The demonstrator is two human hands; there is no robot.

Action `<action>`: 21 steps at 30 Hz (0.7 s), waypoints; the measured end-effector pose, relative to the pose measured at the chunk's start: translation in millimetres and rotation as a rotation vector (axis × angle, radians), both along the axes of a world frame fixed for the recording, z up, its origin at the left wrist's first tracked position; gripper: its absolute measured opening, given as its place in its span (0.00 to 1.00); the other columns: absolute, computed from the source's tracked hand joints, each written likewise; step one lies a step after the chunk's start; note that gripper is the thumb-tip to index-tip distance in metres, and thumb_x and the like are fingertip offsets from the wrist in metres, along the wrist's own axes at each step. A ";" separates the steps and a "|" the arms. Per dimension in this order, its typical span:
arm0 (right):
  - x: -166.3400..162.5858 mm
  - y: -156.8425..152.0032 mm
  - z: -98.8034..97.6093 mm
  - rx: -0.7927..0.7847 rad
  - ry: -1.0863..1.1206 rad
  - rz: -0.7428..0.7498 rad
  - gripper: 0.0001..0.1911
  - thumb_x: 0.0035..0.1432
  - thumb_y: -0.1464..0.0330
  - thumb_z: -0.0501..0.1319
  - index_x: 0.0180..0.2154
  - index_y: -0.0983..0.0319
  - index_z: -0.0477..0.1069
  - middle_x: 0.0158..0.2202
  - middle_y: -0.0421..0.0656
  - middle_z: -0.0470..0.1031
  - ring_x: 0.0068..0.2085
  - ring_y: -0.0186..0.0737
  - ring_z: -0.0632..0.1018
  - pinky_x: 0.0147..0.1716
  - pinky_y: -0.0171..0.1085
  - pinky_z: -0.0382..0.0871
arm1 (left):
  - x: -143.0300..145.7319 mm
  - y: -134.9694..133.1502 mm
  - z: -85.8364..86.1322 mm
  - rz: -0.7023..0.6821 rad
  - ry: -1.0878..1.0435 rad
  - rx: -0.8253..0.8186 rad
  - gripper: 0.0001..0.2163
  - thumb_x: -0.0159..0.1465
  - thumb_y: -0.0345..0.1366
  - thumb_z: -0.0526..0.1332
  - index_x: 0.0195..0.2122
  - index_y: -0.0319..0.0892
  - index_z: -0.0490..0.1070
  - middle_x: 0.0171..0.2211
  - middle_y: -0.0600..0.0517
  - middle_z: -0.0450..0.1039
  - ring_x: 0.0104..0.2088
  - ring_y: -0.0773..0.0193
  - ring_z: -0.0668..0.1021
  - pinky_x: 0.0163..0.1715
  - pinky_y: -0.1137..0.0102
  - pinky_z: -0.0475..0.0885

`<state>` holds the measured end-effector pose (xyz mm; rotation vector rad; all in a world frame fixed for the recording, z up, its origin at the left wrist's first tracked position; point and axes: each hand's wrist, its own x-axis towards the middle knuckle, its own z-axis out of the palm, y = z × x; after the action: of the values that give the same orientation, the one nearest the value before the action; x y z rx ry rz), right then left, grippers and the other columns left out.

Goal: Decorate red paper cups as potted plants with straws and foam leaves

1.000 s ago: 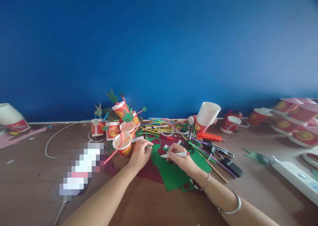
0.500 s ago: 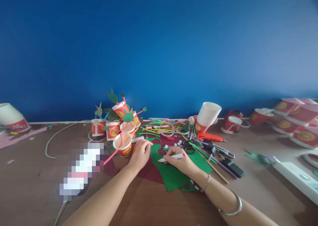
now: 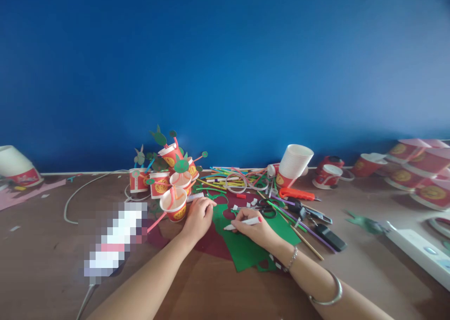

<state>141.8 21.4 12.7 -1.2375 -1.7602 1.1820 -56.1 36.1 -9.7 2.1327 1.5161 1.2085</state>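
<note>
My right hand (image 3: 259, 231) grips a white marker (image 3: 252, 221) with a red end, pen-fashion, its tip touching or just above green paper (image 3: 242, 254). My left hand (image 3: 199, 214) rests palm down at the paper's left edge, one finger stretched toward the right and the thumb slightly apart from it. Under the green sheet lies dark red paper (image 3: 214, 246). Just left of that hand stands a red-and-white paper cup (image 3: 174, 205) with a pink straw. Black scissors (image 3: 270, 212) lie beyond my right hand, partly covered by it.
Cups with straws and green paper leaves (image 3: 182, 165) are piled at left. Behind lie loose straws (image 3: 218, 182). A cup stack (image 3: 293, 163), an orange utility knife (image 3: 298, 194) and keys (image 3: 298, 210) are to the right. A power strip (image 3: 422, 249) lies farther right; a blue wall (image 3: 225, 76) rises behind.
</note>
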 end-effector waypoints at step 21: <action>-2.4 -0.5 -0.4 -0.014 0.021 -0.049 0.09 0.51 0.65 0.61 0.22 0.61 0.67 0.22 0.40 0.76 0.24 0.34 0.71 0.24 0.32 0.60 | -0.3 -0.1 -1.0 0.005 -0.009 -0.004 0.10 0.61 0.27 0.52 0.31 0.43 0.72 0.34 0.49 0.76 0.39 0.58 0.75 0.44 0.61 0.70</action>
<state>139.4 20.9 12.3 -1.2654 -1.6997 1.1765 -56.4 36.0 -10.8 2.1194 1.5201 1.2146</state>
